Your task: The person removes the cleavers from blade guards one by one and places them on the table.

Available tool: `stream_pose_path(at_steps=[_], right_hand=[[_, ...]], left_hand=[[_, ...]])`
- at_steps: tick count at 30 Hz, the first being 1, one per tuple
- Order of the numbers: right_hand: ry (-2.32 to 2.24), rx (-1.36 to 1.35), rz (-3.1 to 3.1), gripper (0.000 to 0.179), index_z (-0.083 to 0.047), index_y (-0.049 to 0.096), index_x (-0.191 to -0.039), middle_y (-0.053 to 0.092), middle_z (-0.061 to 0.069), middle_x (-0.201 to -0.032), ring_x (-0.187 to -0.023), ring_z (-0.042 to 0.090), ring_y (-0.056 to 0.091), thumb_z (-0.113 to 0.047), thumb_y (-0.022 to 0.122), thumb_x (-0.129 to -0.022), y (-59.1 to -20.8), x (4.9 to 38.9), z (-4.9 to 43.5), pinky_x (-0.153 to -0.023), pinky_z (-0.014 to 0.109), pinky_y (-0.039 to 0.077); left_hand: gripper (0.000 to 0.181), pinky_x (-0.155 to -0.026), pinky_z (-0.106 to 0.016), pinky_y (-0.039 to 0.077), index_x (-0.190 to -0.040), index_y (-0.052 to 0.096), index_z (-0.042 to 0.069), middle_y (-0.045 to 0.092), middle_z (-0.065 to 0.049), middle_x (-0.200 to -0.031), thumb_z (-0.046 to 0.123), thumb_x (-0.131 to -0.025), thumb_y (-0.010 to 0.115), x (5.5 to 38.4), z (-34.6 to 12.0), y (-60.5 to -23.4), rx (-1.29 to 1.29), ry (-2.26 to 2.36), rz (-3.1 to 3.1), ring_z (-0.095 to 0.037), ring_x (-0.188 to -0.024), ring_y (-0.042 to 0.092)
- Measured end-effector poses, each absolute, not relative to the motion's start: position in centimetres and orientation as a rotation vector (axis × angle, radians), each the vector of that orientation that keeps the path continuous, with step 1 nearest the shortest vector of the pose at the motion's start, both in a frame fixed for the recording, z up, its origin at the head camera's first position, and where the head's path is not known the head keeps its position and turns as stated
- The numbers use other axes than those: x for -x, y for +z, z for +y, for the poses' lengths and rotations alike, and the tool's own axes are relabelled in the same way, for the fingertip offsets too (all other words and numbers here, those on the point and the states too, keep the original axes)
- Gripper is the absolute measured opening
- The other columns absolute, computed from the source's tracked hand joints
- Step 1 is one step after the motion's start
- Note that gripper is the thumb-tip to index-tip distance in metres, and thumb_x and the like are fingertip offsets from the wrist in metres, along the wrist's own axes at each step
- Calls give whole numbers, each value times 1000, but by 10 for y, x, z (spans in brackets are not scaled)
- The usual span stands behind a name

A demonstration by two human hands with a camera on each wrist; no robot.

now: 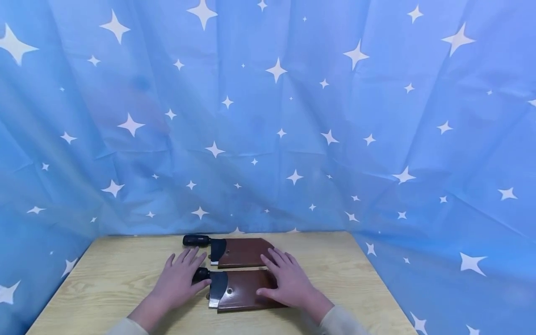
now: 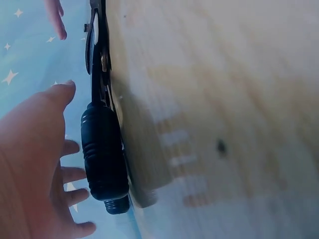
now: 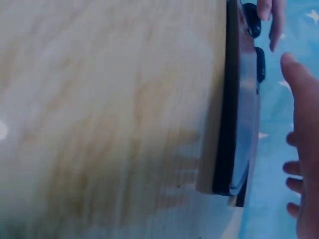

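Two cleavers with black handles lie side by side on the table, their blades in brown leather sheaths. Closer to me is the near cleaver (image 1: pixel 243 291); the far cleaver (image 1: pixel 240 252) is behind it, and both handles point left. My left hand (image 1: pixel 177 279) hovers by the handles with fingers spread, covering much of the near one. In the left wrist view a ridged black handle (image 2: pixel 103 154) stands apart from the palm. Over the sheaths' right ends is my right hand (image 1: pixel 291 281), fingers extended. The right wrist view shows a gap between it and the sheath (image 3: pixel 241 124).
A pale wooden table (image 1: pixel 117 260) carries the cleavers. Blue cloth (image 1: pixel 251 121) with white stars hangs behind it and along both sides. A small dark spot (image 2: pixel 221 147) marks the wood in the left wrist view.
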State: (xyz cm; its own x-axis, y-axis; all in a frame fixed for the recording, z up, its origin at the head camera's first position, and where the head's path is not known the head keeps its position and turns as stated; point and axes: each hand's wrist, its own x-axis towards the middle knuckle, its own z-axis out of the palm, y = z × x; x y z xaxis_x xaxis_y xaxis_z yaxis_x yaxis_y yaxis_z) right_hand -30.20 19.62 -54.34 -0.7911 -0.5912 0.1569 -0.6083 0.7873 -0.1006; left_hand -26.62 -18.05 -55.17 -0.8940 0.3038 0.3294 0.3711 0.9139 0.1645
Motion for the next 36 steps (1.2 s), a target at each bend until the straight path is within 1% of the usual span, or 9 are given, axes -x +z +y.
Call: stream_pose_path(at_steps=[6,10,14,20,26,31,36], right_hand=[[260,-995,-2874,105,-18,44,-172,40,13,-175,-162,37,36,-86,63,-94,-546,294,190,-126,63,34],[283,-1029,-2886,105,-18,49,-168,47,10,-169,-157,33,42,-88,64,-91,-548,292,186,-123,62,39],[281,-1062,-2867,103,-19,55,-164,52,8,-165,-152,30,47,-89,66,-89,-551,292,183,-121,61,42],[267,-1105,-2894,106,-22,53,-165,52,6,-164,-151,26,48,-91,65,-87,-555,291,178,-122,57,41],[246,-1127,-2909,111,-22,49,-168,51,5,-164,-151,25,48,-94,65,-85,-559,292,173,-122,56,42],[233,-1180,-2895,115,-20,48,-167,53,1,-159,-146,22,51,-96,64,-82,-560,295,169,-121,50,44],[224,-1228,-2882,114,-20,47,-166,54,-1,-153,-138,19,51,-94,67,-82,-559,298,168,-120,48,44]], left_hand=[[77,-115,-76,38,-158,61,11,55,-22,-161,63,-102,72,263,-183,-551,523,-362,-2839,-48,-148,50],[70,-114,-73,41,-155,64,11,61,-17,-155,57,-103,75,265,-183,-551,550,-404,-2861,-44,-145,54],[61,-112,-70,44,-148,70,13,68,-10,-144,52,-101,79,270,-183,-552,559,-433,-2847,-39,-138,59],[52,-101,-62,52,-138,76,17,72,-1,-130,49,-98,84,277,-185,-560,540,-472,-2838,-32,-127,65],[44,-90,-55,56,-130,79,17,72,3,-120,42,-94,89,283,-188,-566,586,-589,-2815,-26,-113,68],[41,-92,-55,58,-127,79,14,72,4,-115,37,-95,89,290,-193,-569,652,-720,-2790,-26,-108,70],[34,-97,-55,58,-125,79,16,70,8,-112,33,-97,88,295,-196,-572,659,-926,-2800,-23,-108,69]])
